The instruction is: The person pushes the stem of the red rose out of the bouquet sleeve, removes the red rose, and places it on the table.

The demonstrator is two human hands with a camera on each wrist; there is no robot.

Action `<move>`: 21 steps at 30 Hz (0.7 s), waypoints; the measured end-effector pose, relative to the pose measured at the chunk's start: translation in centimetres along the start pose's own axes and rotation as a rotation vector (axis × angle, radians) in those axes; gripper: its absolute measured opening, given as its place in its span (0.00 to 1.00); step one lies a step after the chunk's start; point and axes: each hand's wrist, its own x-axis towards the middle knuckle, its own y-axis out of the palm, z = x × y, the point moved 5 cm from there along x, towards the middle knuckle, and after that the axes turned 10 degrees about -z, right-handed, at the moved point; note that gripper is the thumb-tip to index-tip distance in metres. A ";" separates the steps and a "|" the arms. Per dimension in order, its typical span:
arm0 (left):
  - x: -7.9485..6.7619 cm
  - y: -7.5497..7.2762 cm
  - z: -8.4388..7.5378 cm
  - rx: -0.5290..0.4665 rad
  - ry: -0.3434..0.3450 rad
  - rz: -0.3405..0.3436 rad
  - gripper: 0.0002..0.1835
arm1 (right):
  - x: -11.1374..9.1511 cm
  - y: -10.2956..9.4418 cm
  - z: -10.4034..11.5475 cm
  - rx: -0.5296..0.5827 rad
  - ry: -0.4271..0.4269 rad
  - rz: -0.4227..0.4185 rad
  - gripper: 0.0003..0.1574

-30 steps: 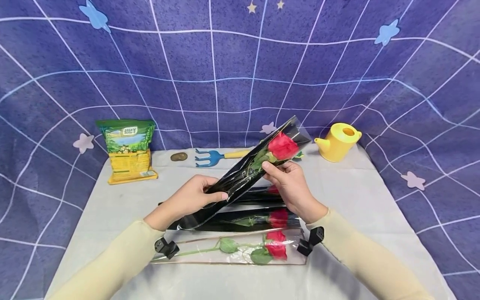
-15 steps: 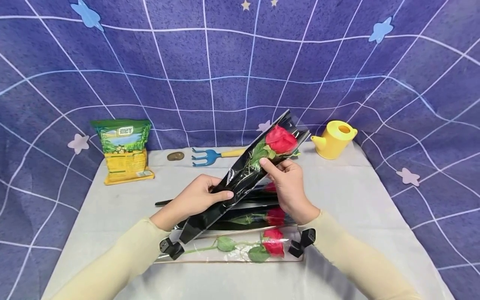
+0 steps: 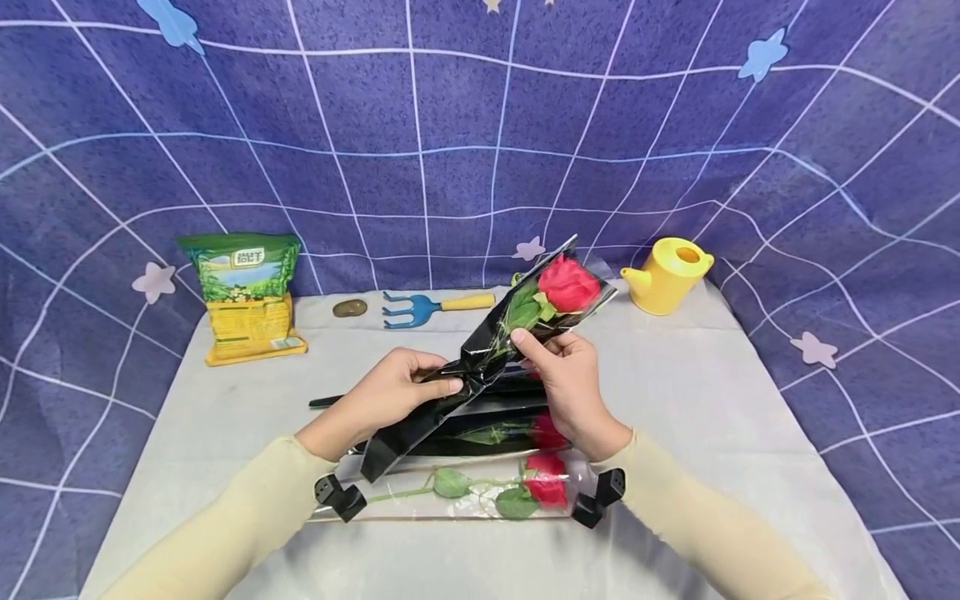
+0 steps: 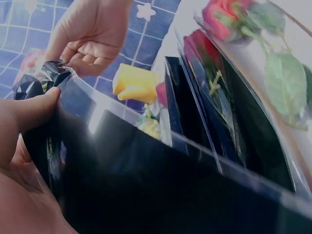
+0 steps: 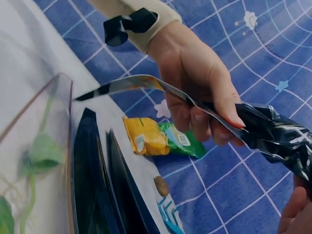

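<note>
A red rose (image 3: 568,285) in a black-backed plastic sleeve (image 3: 408,433) is held slantwise over the table, bloom toward the upper right. My left hand (image 3: 393,393) grips the sleeve below the leaves, thumb on top, and the plastic is bunched and creased there. Just under the bloom, my right hand (image 3: 572,385) pinches the sleeve's edge between thumb and fingers. In the right wrist view, the sleeve's lower end (image 5: 131,84) bends away from the left hand (image 5: 195,73). Beneath lie more black-wrapped roses (image 3: 498,433), partly covered, and a rose in a clear sleeve (image 3: 450,483) nearest me.
Along the back stand a green and yellow bag (image 3: 247,304) and a yellow watering can (image 3: 666,279). Between them lie a brown stone (image 3: 349,308) and a blue hand fork (image 3: 420,310) with a yellow handle. A purple grid-patterned cloth (image 3: 465,100) rises behind the white table.
The sleeve, smooth before, is now squeezed narrow and creased at my left hand. The bloom end has dipped slightly, and both hands keep their hold.
</note>
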 end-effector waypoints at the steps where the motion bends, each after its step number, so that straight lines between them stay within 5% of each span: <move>1: 0.1 0.1 -0.1 -0.008 -0.004 0.002 0.12 | 0.0 -0.1 0.0 0.012 0.000 -0.015 0.15; 5: 0.2 0.5 -0.5 -0.031 -0.013 -0.004 0.12 | -0.4 -0.1 0.1 0.058 -0.011 -0.062 0.16; 11: 0.4 1.1 -0.9 -0.076 -0.029 -0.043 0.10 | -0.9 0.2 -0.4 0.060 0.020 -0.018 0.14; 15: 0.6 1.2 -1.3 -0.079 0.015 -0.011 0.12 | -0.6 -0.1 -0.1 0.036 0.014 -0.021 0.13; 21: -0.1 0.8 -1.6 0.084 0.102 0.083 0.10 | 0.7 -1.0 0.8 0.054 0.014 -0.040 0.14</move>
